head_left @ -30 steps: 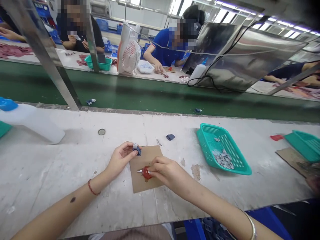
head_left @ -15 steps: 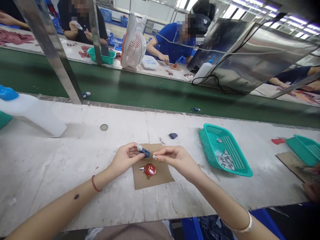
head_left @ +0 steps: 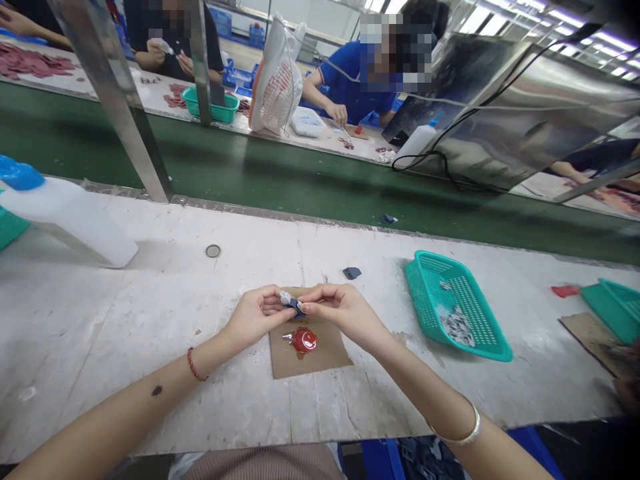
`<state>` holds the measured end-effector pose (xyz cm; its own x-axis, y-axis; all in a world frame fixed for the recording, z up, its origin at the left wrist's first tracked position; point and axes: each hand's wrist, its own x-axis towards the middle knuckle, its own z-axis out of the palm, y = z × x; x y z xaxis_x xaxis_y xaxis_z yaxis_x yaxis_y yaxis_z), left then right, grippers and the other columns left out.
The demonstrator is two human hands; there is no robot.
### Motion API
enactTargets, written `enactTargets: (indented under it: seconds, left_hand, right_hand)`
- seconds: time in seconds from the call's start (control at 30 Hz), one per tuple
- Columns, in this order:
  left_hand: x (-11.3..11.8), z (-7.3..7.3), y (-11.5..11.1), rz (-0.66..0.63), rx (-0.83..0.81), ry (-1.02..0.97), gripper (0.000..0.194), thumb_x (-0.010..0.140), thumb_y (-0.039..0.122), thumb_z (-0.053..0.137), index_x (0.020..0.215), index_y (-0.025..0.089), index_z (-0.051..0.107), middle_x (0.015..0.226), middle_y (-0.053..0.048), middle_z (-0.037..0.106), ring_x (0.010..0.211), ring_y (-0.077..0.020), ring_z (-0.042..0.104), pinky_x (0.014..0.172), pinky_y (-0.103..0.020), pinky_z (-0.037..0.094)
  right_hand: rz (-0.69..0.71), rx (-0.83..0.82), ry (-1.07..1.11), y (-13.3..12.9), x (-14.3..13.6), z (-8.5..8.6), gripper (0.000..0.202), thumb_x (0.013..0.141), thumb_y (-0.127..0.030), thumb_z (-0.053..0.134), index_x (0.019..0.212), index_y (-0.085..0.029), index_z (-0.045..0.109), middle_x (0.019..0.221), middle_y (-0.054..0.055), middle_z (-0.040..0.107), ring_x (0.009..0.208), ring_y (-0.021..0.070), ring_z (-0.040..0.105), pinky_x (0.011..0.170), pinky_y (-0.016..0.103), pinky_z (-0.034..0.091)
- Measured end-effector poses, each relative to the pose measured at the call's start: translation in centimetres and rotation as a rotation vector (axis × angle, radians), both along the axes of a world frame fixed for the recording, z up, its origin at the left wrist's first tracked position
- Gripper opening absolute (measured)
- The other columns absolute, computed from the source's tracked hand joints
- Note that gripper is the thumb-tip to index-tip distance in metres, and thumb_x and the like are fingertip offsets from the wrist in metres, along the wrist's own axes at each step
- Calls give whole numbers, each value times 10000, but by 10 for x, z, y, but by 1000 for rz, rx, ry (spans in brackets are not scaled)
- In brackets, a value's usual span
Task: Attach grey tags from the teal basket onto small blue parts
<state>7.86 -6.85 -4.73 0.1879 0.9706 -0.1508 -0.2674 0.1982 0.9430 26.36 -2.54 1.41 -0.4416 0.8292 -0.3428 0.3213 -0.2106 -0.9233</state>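
My left hand [head_left: 257, 313] grips a small dark blue piece [head_left: 295, 308] with a light grey part at its upper end. The fingertips of my right hand [head_left: 345, 312] pinch a small whitish bit [head_left: 300, 304] against that piece. Both hands are over a brown cardboard sheet [head_left: 325, 350], on which a glossy red round cap [head_left: 304, 340] lies in a small brownish puddle. Just beyond the cardboard is another dark blue piece [head_left: 352, 273].
A green basket [head_left: 463, 303] with small grey pieces stands to the right. White bottle [head_left: 80, 217] at left, bottle cap [head_left: 213, 251] nearer the middle. A metal post [head_left: 115, 100] rises beside the green belt [head_left: 280, 173]. People sit across it.
My right hand has moved left, bringing the whitish bit from a gap away onto the blue piece. The view has shifted slightly, and one blue piece on the green belt has left its spot beside the post.
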Motion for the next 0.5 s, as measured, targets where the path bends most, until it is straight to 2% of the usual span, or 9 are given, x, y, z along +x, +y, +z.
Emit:
enactTargets:
  seconds: [0.23, 0.4, 0.5]
  left_hand:
    - [1, -2, -1, 22, -2, 4, 163, 715, 219, 778, 816, 152, 669, 875, -77, 776, 851, -214, 739, 801, -323, 581]
    - [0, -2, -3, 13, 42, -4, 126, 729, 210, 768, 824, 162, 699, 862, -64, 770, 843, -214, 729, 778, -318, 578]
    - [-1, 0, -4, 21, 96, -18, 126, 737, 194, 763, 858, 178, 732, 904, -56, 773, 875, -209, 721, 827, -320, 562]
  right_hand:
    - [19, 95, -89, 0, -6, 0, 194, 681, -342, 799, 739, -169, 734, 858, 67, 748, 831, 222, 703, 798, 361, 551]
    - [79, -113, 28, 4, -3, 1, 293, 644, -358, 856, 761, -156, 678, 853, 54, 734, 817, 190, 685, 803, 332, 522]
    - [128, -151, 125, 2, -2, 1, 328, 746, -429, 799, 823, -160, 627, 805, 7, 670, 713, 133, 642, 724, 279, 495]
